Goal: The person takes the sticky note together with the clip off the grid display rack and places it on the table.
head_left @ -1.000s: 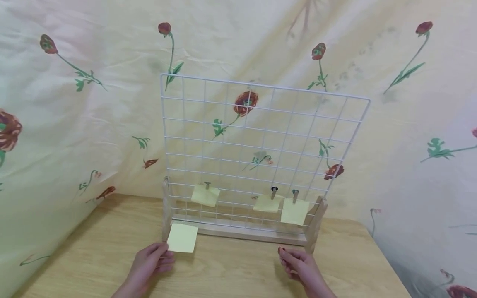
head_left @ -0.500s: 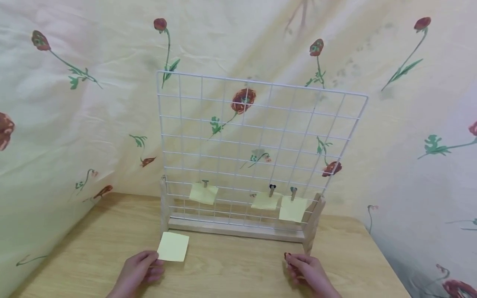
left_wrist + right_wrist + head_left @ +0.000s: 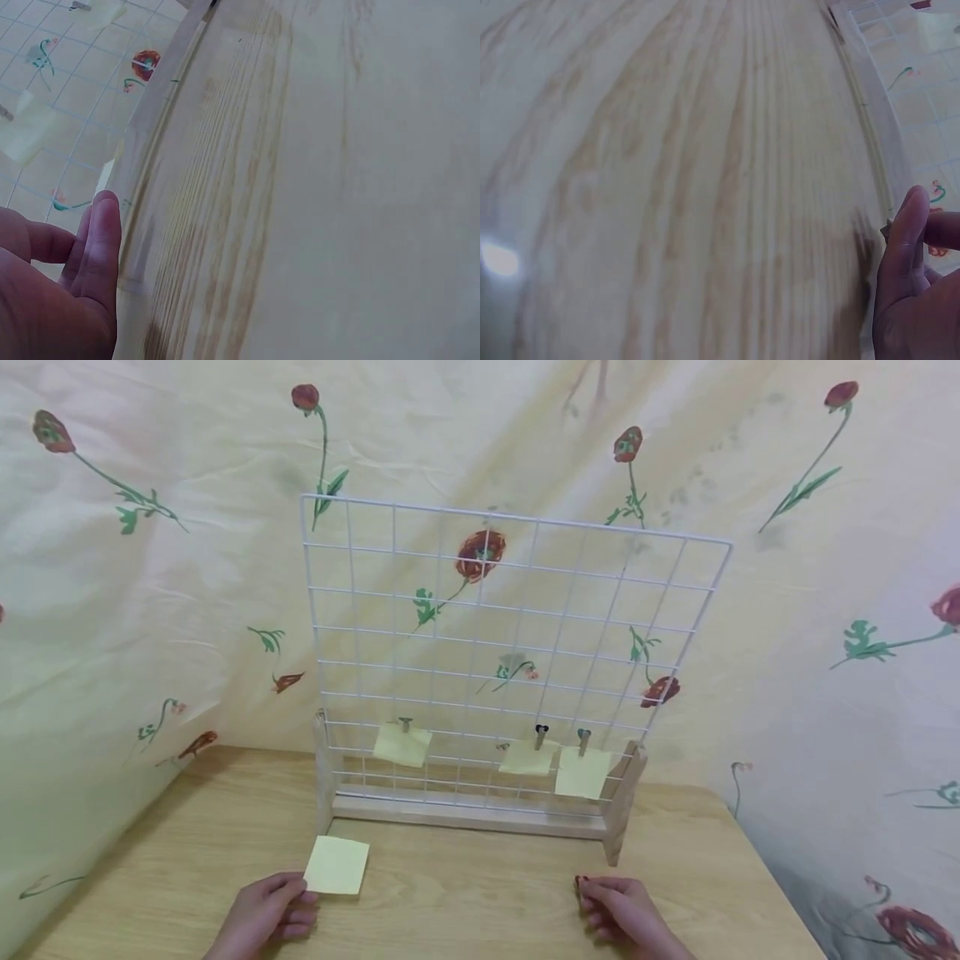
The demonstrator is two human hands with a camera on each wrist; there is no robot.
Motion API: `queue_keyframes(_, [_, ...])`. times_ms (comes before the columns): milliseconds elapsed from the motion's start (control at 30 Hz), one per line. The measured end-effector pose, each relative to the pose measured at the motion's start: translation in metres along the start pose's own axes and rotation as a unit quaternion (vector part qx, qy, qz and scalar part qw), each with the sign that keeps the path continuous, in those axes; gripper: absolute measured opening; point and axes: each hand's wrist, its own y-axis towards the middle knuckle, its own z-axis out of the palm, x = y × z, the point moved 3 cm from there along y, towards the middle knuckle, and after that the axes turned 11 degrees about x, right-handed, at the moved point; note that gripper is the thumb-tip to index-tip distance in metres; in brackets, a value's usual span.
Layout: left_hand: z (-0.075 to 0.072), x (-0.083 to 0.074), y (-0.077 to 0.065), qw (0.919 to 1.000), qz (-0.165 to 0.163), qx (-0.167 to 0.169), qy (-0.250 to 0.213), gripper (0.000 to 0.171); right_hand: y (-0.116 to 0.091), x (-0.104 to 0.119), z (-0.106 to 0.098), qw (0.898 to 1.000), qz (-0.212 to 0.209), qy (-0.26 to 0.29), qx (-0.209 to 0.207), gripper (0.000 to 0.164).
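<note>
Yellow note (image 3: 337, 865) is at the near left, held by one corner in front of the left end of a wire grid; whether it touches the table below it, I cannot tell. Largest of all is the pale cloth (image 3: 172, 618), printed with red flowers and green stems, hanging at the far side and on the left and right. Next comes the light wood-grained table (image 3: 465, 902). On it stands the white wire grid (image 3: 442, 510), its lower part set in a wooden stand (image 3: 465, 817). Near left, the left hand (image 3: 262, 910) pinches the yellow note between thumb and fingers. Near right, the right hand (image 3: 626, 914) pinches a small red clip, its fingers curled. Low on the grid hang three more yellow squares: a left square (image 3: 403, 748), well apart from a middle square (image 3: 525, 762) and a right square (image 3: 582, 778), which are close together. Each has a small peg (image 3: 584, 743) at its upper part. Smallest is the red clip (image 3: 580, 887), mostly hidden by the fingertips.
</note>
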Motion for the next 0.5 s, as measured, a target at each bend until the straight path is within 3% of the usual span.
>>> queue_keyframes(500, [-0.0032,0.0051,0.0009,0.9995,-0.005,-0.002,0.033,0.044,0.0073,-0.0090,0.0055,0.995,-0.020,-0.017,-0.098,0.041])
